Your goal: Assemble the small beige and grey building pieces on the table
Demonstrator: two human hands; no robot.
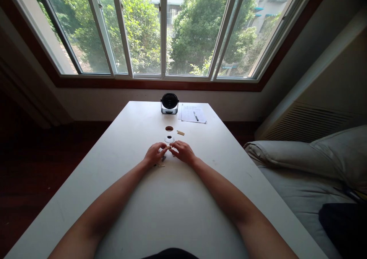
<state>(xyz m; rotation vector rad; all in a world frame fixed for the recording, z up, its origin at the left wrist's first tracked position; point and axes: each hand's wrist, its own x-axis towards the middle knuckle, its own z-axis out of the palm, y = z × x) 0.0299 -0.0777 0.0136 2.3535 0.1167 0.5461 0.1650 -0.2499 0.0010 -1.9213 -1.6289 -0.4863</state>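
My left hand [155, 154] and my right hand [183, 152] meet near the middle of the table. Between their fingertips is a small tan studded strip [168, 147], too small to make out in detail. The left fingers are closed on its left end, and the right thumb and fingers pinch at its right end. Just below the hands lie a small grey piece [163, 158] and some thin tan pieces [161, 165], partly hidden by my left hand. Beyond my right hand rest similar tan strips [180, 133], side by side.
On the white table [177, 213], a round hole [169, 128] and a ring-shaped cover [169, 139] lie past my hands. A small black fan [169, 102] stands at the far end, beside paper sheets [189, 115] with a pen [196, 116]. A padded seat [298, 186] is at right.
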